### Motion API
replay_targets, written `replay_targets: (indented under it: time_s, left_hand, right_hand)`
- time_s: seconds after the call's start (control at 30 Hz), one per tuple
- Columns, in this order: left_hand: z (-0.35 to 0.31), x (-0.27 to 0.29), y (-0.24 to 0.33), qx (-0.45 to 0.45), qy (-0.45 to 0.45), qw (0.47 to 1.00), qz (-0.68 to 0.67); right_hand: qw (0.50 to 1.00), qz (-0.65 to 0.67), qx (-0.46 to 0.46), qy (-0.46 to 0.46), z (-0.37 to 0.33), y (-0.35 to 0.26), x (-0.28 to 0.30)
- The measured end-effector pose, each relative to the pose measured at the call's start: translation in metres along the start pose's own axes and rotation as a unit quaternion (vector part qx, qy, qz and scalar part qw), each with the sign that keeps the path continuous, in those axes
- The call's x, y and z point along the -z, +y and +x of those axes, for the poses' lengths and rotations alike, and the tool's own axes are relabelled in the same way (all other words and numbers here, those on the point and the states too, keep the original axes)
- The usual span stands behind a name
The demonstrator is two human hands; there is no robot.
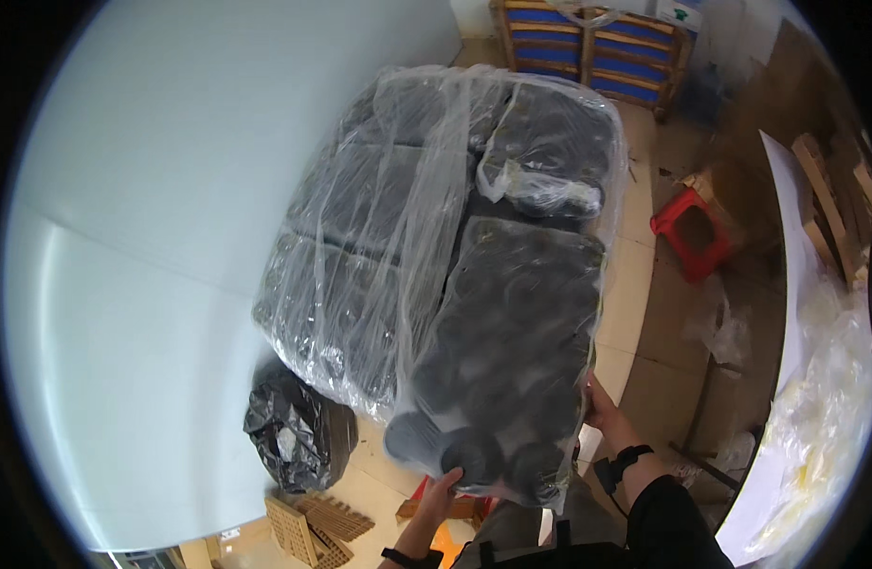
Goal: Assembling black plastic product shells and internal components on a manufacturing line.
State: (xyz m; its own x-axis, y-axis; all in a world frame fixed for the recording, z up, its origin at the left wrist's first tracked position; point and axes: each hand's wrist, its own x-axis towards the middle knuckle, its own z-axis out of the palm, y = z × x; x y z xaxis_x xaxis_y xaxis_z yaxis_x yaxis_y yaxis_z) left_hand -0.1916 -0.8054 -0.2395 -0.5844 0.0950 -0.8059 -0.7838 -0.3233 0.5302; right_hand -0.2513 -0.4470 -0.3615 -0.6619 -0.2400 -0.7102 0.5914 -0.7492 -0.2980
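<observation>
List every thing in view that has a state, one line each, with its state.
Clear plastic bag of black trays: sealed, lifted, tilted.
Stacked bagged trays: wrapped, piled behind it.
Left hand: grip on the bag's bottom edge.
Right hand: pressed to the bag's right side.
Black rubbish bag: crumpled, on the floor.
Red stool: upright.

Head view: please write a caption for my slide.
Both hands, left and right, hold a clear bag of black trays.

Red stool (pixel 687 232), black bin bag (pixel 299 431), blue-slatted wooden pallet (pixel 597 47)
</observation>
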Motion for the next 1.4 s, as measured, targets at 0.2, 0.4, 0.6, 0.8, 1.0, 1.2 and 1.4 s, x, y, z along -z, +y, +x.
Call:
replay_targets:
  time_s: [0.2,0.4,0.6,0.8,1.0,1.2,1.4]
  left_hand:
    - [-0.078,-0.017,0.005,0.018,-0.017,0.999,0.047]
    - [-0.095,0.048,-0.05,0.068,0.091,0.991,0.076]
    - [-0.103,0.06,-0.058,0.045,0.076,0.982,0.165]
    - [-0.093,0.093,-0.062,0.003,0.052,0.997,0.06]
    - [-0.077,0.082,-0.074,0.015,-0.06,0.986,-0.155]
    - [0.002,0.103,-0.09,0.189,-0.375,0.888,-0.185]
    - [-0.011,-0.052,-0.066,0.06,-0.472,0.878,-0.056]
  right_hand:
    - [0.995,0.069,0.063,-0.019,0.001,-0.005,0.006]
    - [0.965,-0.209,0.07,0.144,0.009,-0.01,-0.017]
    - [0.919,-0.378,0.009,0.112,-0.004,-0.029,-0.05]
    - [0.926,-0.355,0.109,0.061,-0.047,-0.052,-0.116]
    - [0.827,-0.509,0.188,0.147,-0.128,-0.102,-0.169]
    - [0.734,-0.552,0.294,0.263,-0.297,-0.134,-0.195]
    - [0.675,-0.434,0.544,0.244,-0.468,-0.137,-0.156]
